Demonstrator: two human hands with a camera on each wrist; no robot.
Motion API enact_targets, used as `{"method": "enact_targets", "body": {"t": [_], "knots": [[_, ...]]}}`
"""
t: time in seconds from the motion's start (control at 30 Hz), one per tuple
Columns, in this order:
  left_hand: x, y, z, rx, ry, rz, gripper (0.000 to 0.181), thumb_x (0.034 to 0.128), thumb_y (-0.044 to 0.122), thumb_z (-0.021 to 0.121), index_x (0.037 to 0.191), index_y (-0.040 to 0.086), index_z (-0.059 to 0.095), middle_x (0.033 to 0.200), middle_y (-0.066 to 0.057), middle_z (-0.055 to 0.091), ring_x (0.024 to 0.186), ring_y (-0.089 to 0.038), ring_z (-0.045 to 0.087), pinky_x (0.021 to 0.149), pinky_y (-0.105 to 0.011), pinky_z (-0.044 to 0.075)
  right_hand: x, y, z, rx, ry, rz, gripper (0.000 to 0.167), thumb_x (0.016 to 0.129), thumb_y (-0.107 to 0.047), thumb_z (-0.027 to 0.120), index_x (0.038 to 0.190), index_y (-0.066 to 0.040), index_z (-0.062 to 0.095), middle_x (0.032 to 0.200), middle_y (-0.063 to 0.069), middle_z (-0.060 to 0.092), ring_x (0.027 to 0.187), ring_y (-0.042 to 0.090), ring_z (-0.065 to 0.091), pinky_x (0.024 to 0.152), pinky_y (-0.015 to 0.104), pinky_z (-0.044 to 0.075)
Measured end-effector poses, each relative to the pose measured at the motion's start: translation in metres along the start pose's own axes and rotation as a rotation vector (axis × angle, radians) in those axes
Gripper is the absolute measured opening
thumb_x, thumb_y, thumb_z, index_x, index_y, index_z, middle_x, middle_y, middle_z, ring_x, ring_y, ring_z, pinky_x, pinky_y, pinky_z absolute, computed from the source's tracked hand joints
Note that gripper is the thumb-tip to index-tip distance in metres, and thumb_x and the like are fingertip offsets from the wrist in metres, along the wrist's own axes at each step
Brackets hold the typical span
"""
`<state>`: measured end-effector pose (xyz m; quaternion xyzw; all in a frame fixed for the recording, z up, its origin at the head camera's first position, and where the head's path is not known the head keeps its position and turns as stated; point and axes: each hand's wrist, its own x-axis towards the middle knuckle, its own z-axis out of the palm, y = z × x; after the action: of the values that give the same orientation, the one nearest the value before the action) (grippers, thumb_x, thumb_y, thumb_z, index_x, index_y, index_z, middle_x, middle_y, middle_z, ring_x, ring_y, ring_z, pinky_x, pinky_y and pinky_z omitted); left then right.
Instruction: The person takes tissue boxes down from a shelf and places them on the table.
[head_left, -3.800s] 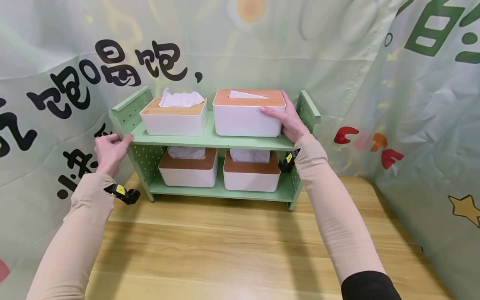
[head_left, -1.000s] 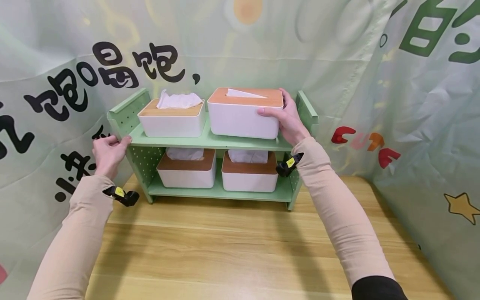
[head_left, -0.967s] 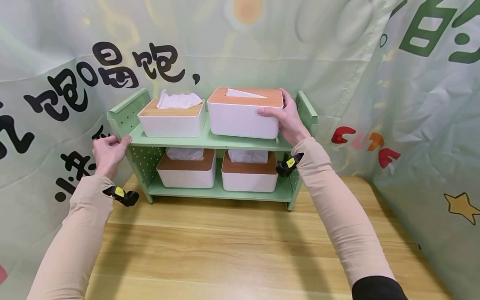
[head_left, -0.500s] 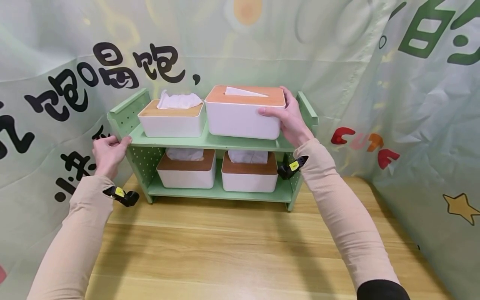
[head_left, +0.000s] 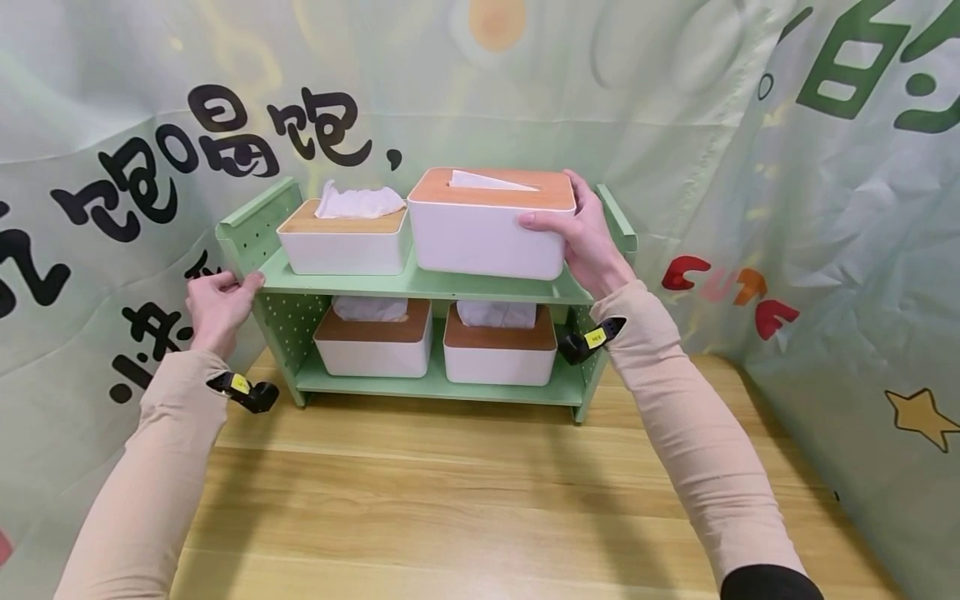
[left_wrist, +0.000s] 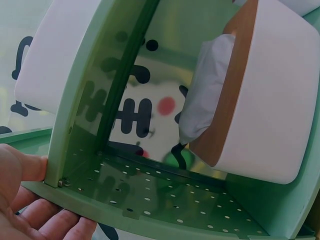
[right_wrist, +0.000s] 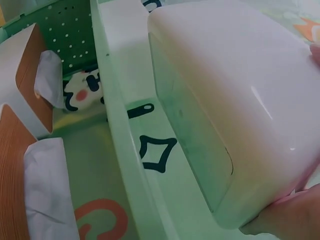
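Observation:
My right hand (head_left: pixel 588 237) grips the right end of a white tissue box (head_left: pixel 487 242) with a wood-coloured lid, thumb on its front face. The box hangs tilted just over the upper board of a green two-tier shelf (head_left: pixel 442 287); its underside shows in the right wrist view. My left hand (head_left: pixel 219 310) grips the shelf's left front edge. In the left wrist view, the thumb presses the board's end while the fingers curl at the perforated side panel (left_wrist: pixel 150 195). Another tissue box (head_left: pixel 341 252), tissue sticking out, stands on the upper board's left.
On the lower board stand two more tissue boxes, one left (head_left: pixel 375 357) and one right (head_left: pixel 498 365), both with brown lids. The shelf stands on a wooden table (head_left: pixel 420 500). Behind and beside it hangs a printed cloth (head_left: pixel 637 108).
The box in my right hand has come up off the upper board and toward me, tilting, and it looks larger. My left hand keeps its hold on the shelf.

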<state>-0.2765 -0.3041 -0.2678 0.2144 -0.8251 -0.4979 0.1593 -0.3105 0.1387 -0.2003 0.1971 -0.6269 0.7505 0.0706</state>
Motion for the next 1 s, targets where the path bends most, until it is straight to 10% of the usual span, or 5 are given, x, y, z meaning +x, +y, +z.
{"method": "enact_targets", "body": {"t": [1.0], "knots": [[0.000,0.000,0.001,-0.002,0.005,0.002,0.060,0.0972,0.044,0.060,0.147,0.013,0.049,0.144,-0.016,0.055,0.076,0.012,0.049,0.103,-0.025,0.048,-0.032,-0.024,0.006,0.020,-0.007,0.000,0.077,0.078,0.000,0.072,0.144,-0.014,0.035,0.133,0.007,0.046,0.125,0.028,0.048,0.096,0.038,0.049]]}}
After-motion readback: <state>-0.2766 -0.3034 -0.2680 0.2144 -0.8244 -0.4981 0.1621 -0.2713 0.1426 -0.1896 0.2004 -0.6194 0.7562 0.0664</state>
